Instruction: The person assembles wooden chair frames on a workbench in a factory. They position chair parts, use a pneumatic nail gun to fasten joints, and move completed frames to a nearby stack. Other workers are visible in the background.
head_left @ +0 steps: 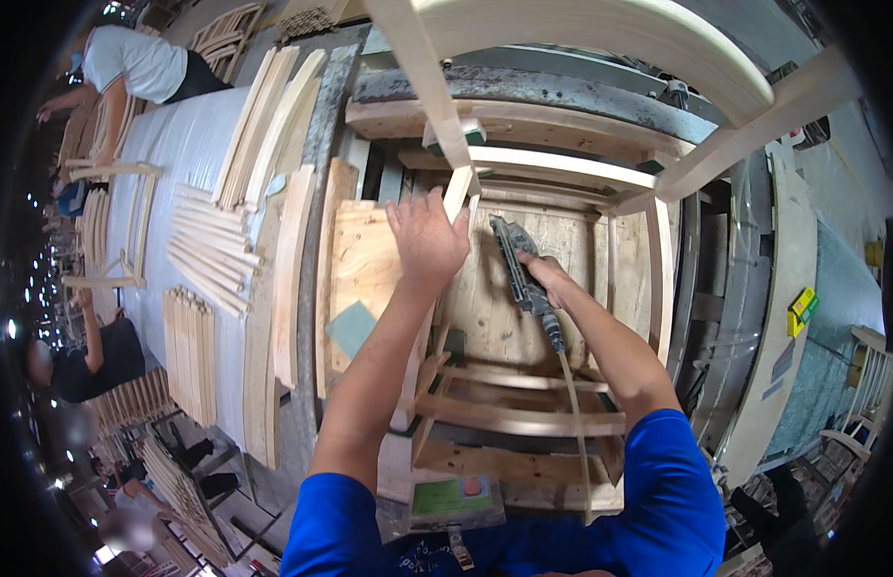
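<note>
A pale wooden chair frame (562,167) lies on the bench in front of me, and its legs and curved rail rise toward the top of the view. My left hand (429,240) is closed on the frame's left corner, where a short rail meets an upright. Inside the frame, my right hand (552,279) grips a dark hand-held air sander (516,262) with a long flat pad. A pale hose (575,423) runs from its lower end toward my body. The pad looks apart from the wood. My right fingers are partly hidden behind the tool.
Left of the frame, a green abrasive sheet (351,329) lies on a plywood board (362,252). Farther left, a plastic-covered table (153,207) carries stacked wooden slats (189,356). A yellow-green box (802,312) sits at the right. Other people work at the far left.
</note>
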Action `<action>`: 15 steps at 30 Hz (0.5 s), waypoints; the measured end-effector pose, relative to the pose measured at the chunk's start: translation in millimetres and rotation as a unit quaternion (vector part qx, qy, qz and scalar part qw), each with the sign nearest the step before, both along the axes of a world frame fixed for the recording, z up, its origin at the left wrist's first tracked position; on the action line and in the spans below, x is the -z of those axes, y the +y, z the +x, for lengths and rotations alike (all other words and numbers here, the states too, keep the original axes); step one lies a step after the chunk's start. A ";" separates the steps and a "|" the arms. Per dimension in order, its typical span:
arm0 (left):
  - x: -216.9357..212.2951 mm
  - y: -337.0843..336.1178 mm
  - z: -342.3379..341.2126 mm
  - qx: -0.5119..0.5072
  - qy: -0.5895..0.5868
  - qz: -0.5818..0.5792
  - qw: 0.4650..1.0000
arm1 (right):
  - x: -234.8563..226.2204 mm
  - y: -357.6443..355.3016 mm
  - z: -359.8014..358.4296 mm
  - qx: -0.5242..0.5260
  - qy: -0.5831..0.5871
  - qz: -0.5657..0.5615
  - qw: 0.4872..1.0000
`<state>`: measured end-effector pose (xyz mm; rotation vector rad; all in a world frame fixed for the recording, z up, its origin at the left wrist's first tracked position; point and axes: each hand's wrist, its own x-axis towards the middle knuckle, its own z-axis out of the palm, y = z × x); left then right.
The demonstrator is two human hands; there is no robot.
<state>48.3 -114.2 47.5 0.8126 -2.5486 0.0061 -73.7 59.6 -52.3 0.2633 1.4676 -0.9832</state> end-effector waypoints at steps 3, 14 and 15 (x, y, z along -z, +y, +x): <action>-0.3 -1.6 -18.9 0.006 -0.082 0.158 0.984 | 54.4 -16.7 -19.5 0.033 -0.035 -0.010 0.999; 2.0 -5.3 -23.0 -0.021 -0.130 0.147 0.980 | 114.8 -63.4 -27.5 0.024 -0.115 -0.036 0.992; 1.3 -5.1 -23.8 -0.018 -0.130 0.149 0.980 | 119.5 -62.2 -28.4 0.025 -0.126 -0.044 0.991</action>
